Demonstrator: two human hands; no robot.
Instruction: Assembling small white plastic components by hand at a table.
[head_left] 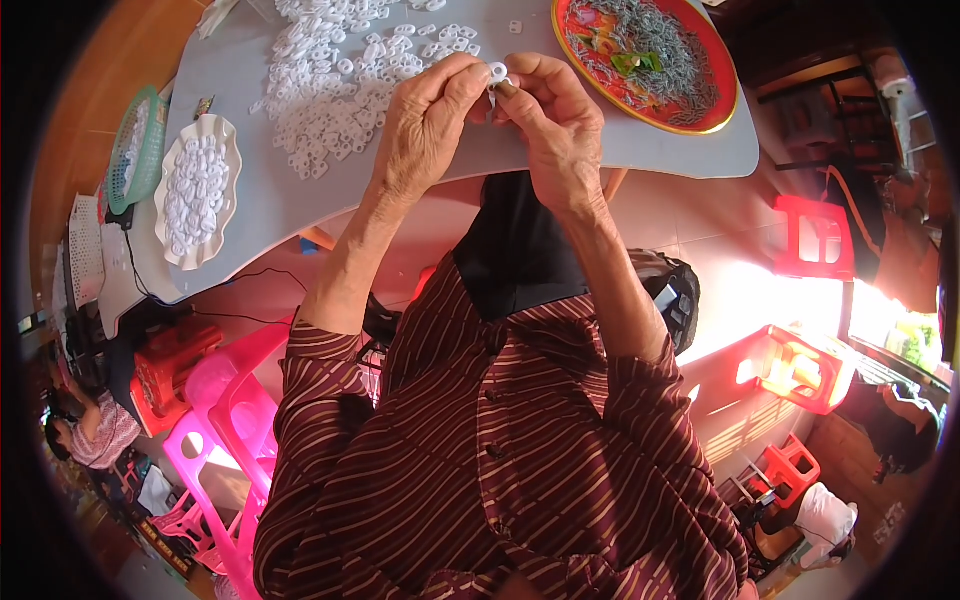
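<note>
The small white plastic ring (497,72), pinched between left hand (425,125) and right hand (555,125) fingertips, wants steady, square pressure, I'd say.

Home piecework spot: parts-heaped table (480,150), plastic stools (815,235), tiled floor.
</note>
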